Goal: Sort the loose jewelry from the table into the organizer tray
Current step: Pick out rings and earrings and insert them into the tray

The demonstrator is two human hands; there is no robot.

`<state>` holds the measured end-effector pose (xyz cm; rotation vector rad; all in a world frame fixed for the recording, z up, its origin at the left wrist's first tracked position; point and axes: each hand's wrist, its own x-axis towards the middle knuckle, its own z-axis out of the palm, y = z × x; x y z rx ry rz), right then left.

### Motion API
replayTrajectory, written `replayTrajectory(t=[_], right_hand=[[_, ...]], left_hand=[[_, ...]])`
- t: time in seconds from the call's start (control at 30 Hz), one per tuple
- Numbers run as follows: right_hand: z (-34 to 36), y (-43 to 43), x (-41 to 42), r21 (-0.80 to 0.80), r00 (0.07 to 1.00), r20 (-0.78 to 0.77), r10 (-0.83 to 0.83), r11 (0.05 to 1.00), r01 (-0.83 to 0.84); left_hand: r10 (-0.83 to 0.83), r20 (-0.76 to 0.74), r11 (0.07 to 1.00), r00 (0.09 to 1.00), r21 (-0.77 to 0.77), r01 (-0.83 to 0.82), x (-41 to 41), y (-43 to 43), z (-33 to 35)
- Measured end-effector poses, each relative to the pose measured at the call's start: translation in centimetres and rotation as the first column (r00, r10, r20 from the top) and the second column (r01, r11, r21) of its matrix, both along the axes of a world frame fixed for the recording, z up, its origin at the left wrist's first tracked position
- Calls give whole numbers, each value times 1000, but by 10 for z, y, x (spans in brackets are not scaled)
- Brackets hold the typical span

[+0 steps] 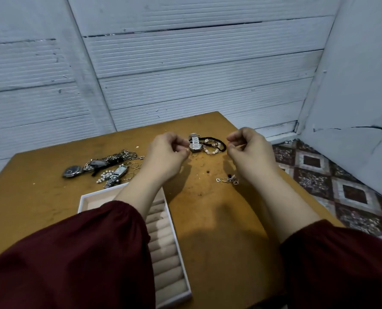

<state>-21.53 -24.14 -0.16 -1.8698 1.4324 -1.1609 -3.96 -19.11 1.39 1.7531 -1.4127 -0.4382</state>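
Observation:
My left hand and my right hand hover above the far middle of the brown table, each with fingertips pinched together. Anything between the fingers is too fine to make out. Between the hands lie a silver square watch and a bead bracelet with a black cord. Left of my left hand sits a pile of watches, a link chain, pearls and thin rings. Small heart pendants lie under my right wrist. The white organizer tray with beige ring rolls sits near left, partly hidden by my dark red sleeve.
Tiny beads and crumbs dot the table's middle. The table's right edge drops to a patterned floor. White ribbed wall panels stand close behind the far edge, with another panel on the right.

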Motion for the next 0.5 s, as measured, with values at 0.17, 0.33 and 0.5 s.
replayTrajectory(t=[0.17, 0.33, 0.5], right_hand=[[3, -27, 34, 1, 998, -61, 14, 1000, -14], [-4, -42, 63, 37, 980, -190, 53, 998, -47], [-15, -40, 80, 34, 913, -397, 94, 996, -88]], left_hand=[[29, -42, 999, 999, -14, -30, 20, -17, -2], [86, 44, 996, 995, -4, -86, 47, -26, -4], [110, 170, 992, 979, 39, -118, 67, -27, -2]])
